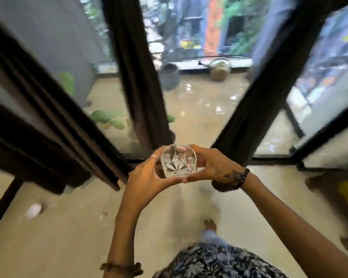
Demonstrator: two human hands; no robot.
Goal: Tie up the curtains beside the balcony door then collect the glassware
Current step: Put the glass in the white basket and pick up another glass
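While cupped: fingers (195, 149) around glass (178, 161).

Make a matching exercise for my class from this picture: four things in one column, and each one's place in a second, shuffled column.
Things
1. clear cut-crystal glass
2. dark round pot
3. beaded brown bracelet
4. small white scrap

Places
A. on the left forearm
B. on the balcony floor outside
C. between both hands
D. on the indoor floor, lower left

Pairs: 1-C, 2-B, 3-A, 4-D
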